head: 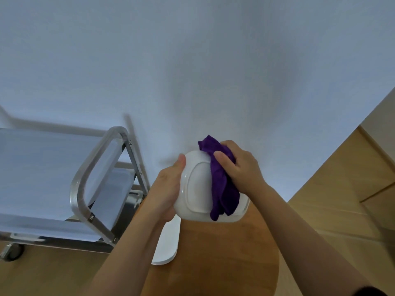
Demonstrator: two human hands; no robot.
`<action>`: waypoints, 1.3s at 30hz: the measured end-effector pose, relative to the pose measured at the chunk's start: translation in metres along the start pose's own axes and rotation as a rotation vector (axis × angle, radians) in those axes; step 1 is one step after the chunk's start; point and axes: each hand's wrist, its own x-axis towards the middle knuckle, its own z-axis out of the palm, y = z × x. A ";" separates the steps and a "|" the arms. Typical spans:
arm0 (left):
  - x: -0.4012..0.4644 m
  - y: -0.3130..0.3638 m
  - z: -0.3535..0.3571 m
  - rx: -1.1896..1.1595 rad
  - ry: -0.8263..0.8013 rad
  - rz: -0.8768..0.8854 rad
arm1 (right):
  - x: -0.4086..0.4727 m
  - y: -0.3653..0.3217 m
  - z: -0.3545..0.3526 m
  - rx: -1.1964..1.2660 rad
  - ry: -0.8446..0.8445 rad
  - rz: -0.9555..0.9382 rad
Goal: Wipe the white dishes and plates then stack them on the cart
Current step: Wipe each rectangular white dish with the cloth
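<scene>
My left hand [166, 189] grips a white rectangular dish [195, 186] by its left edge, with the dish's underside turned toward me. My right hand [239, 167] holds a purple cloth [221, 180] and presses it against the right part of the dish's underside. Both are raised above a round wooden table [215, 257]. Another white plate [167, 242] lies flat on the table's left edge, partly hidden by my left forearm. The metal cart [89, 178] stands to the left, and its top shelf shows no dishes.
A white wall fills the upper view. The cart's curved steel handle [79, 189] faces the table, and a wheel [12, 252] shows at lower left. Wooden flooring lies below, and wooden panelling runs along the right side.
</scene>
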 end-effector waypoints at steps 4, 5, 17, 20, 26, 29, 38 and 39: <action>0.001 0.010 -0.009 -0.110 0.024 -0.012 | -0.002 0.014 -0.014 0.150 0.039 0.088; 0.002 0.013 -0.011 -0.159 0.008 -0.011 | -0.003 0.016 -0.017 0.274 0.068 0.141; 0.004 0.011 0.024 -0.421 0.258 -0.009 | -0.025 0.000 0.025 1.066 0.626 0.700; -0.005 -0.002 0.042 -0.395 0.289 -0.012 | -0.027 -0.009 0.033 1.125 0.730 0.751; -0.006 0.001 0.003 -0.489 -0.123 -0.063 | -0.020 0.002 -0.008 1.062 0.525 0.654; 0.000 0.005 0.003 -0.408 -0.293 -0.238 | -0.010 0.005 -0.027 0.879 0.350 0.550; 0.012 -0.010 0.019 -0.609 -0.229 -0.089 | -0.011 -0.012 -0.013 0.448 0.371 0.301; 0.011 -0.010 0.021 -0.617 -0.216 -0.078 | -0.015 -0.014 -0.008 0.423 0.361 0.293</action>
